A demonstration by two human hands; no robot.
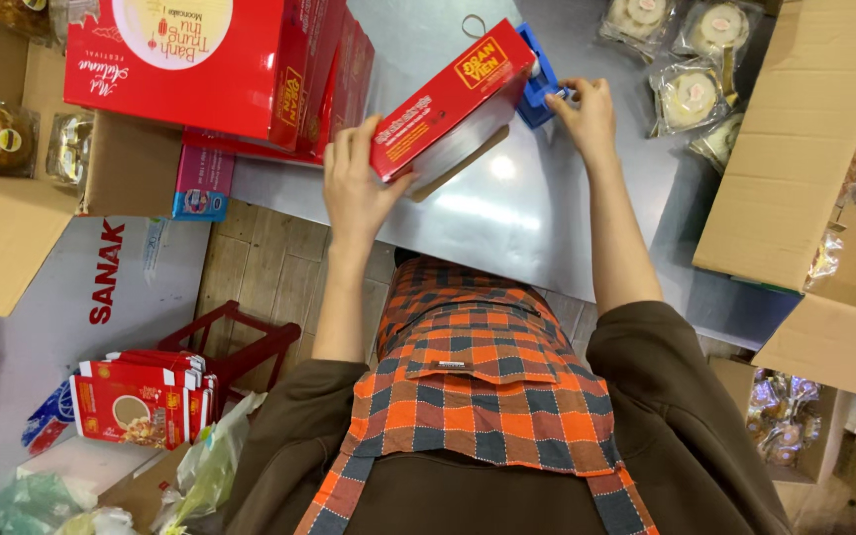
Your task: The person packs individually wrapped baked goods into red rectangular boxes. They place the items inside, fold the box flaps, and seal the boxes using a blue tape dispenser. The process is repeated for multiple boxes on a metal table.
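**Over the Table Edge: Slip Risk and Box Heading**

Above the grey metal table (537, 213), your left hand (354, 183) clamps the near-left end of the red box (448, 99). Its long axis runs near-left to far-right, with the far end raised. That one-ended grip could let it tip. Your right hand (582, 114) pinches at the blue tape dispenser (537, 84); a snag there could jolt the box.

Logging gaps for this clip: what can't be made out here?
- Head view: the inside of the red box, shut and tilted in the left hand.
- The blue tape dispenser: partly behind that box and the right hand, so whether tape is pulled out is unclear.
- Cakes in clear wrappers: too small to tell apart.
- Cardboard cartons: cut off by the right edge.
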